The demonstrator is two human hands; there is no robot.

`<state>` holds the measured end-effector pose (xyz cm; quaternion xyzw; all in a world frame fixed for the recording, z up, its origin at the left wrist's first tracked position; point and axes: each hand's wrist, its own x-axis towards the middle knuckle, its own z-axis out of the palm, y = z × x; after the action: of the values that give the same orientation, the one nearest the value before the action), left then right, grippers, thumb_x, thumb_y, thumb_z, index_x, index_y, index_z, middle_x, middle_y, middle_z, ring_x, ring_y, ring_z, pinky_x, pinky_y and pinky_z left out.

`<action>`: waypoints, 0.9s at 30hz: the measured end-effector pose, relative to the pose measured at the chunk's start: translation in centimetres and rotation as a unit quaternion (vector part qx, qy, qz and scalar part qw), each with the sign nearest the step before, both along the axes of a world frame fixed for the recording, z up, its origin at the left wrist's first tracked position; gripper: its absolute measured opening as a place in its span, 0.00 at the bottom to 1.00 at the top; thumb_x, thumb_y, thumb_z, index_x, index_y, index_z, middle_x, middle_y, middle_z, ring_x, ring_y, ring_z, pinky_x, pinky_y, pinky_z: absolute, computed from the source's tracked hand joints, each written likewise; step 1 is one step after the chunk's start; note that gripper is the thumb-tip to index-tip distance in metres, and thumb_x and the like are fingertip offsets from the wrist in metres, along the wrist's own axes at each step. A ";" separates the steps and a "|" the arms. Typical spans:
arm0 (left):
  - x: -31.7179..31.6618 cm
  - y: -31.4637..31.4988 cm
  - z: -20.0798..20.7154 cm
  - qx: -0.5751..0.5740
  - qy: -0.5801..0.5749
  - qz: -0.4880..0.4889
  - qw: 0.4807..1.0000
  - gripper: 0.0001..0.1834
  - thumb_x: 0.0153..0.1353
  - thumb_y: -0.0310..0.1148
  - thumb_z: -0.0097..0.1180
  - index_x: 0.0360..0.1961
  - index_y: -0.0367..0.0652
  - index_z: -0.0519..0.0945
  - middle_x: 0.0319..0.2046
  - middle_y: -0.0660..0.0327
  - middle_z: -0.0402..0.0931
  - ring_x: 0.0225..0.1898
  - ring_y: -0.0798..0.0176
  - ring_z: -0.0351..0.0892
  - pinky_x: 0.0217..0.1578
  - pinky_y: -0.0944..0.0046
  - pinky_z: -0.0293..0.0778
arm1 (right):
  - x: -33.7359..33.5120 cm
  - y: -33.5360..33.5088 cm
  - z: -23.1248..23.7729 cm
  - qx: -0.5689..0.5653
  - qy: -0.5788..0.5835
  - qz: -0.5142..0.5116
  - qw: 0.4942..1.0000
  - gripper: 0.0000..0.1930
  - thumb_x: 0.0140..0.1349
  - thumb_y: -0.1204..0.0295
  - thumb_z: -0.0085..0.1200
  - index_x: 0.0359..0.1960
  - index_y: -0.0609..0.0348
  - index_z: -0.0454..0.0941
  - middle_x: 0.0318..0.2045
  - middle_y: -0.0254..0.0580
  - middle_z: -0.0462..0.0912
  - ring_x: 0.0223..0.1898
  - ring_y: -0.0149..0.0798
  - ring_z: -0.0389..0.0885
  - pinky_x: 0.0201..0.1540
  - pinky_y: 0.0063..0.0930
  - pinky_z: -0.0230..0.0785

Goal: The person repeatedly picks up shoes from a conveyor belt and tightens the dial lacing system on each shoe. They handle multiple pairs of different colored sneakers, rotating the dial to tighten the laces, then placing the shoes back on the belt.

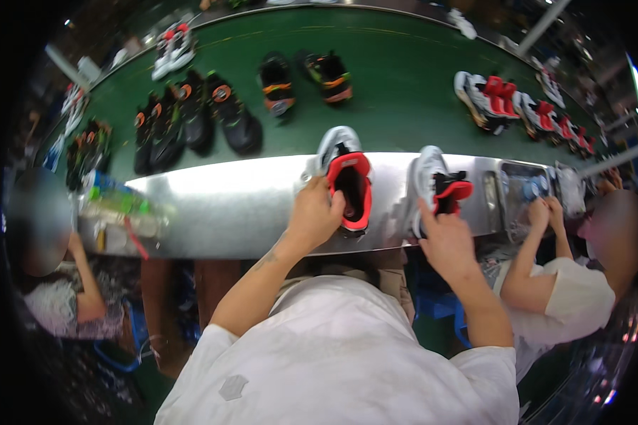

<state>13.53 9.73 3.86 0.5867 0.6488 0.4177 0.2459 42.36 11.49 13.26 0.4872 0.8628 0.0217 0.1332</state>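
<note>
In front of me on the steel strip stands a white, black and red sneaker [348, 170], its toe pointing away. My left hand [317, 214] is closed on its left side, with the thumb inside the red-lined opening. To the right stands a similar white sneaker [429, 172] with a red and black collar, tilted onto its side. My right hand [446, 237] is on the heel end of it. The index finger lies along the white side and the other fingers are curled near the opening, partly hidden.
Black and orange shoes [230, 117] stand on the green belt [397, 92]; white and red sneakers [485, 103] line its right. Plastic bottles [113, 205] lie at the left of the steel strip [213, 205], a metal tray [521, 188] at the right. People sit on both sides.
</note>
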 end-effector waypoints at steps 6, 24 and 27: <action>0.6 -5.2 1.0 0.013 0.025 -0.034 0.999 0.12 0.68 0.31 0.61 0.36 0.29 0.82 0.40 0.41 0.83 0.35 0.32 0.85 0.38 0.40 0.82 | -6.5 2.5 4.3 0.012 0.348 0.150 0.925 0.34 0.60 0.68 0.72 0.69 0.59 0.76 0.51 0.52 0.83 0.53 0.56 0.82 0.58 0.48 0.75; 0.1 -3.7 5.4 0.179 -0.024 -0.059 0.982 0.21 0.58 0.17 0.53 0.52 0.33 0.84 0.58 0.43 0.84 0.53 0.41 0.87 0.57 0.51 0.81 | -4.6 -1.8 -6.0 0.008 0.509 0.088 0.856 0.47 0.58 0.68 0.73 0.79 0.61 0.61 0.63 0.57 0.77 0.65 0.62 0.76 0.65 0.53 0.73; 1.5 -1.3 7.8 0.133 0.014 -0.196 0.971 0.24 0.50 0.15 0.54 0.51 0.33 0.85 0.57 0.44 0.84 0.56 0.39 0.84 0.59 0.49 0.80 | -4.3 -4.0 -8.6 -0.172 0.508 -0.133 0.833 0.44 0.61 0.66 0.73 0.77 0.62 0.63 0.66 0.60 0.76 0.59 0.59 0.81 0.58 0.50 0.77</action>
<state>15.08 8.43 11.67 0.7357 0.4633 0.4356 0.2333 38.03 7.44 4.70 0.5087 0.7258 -0.3956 -0.2407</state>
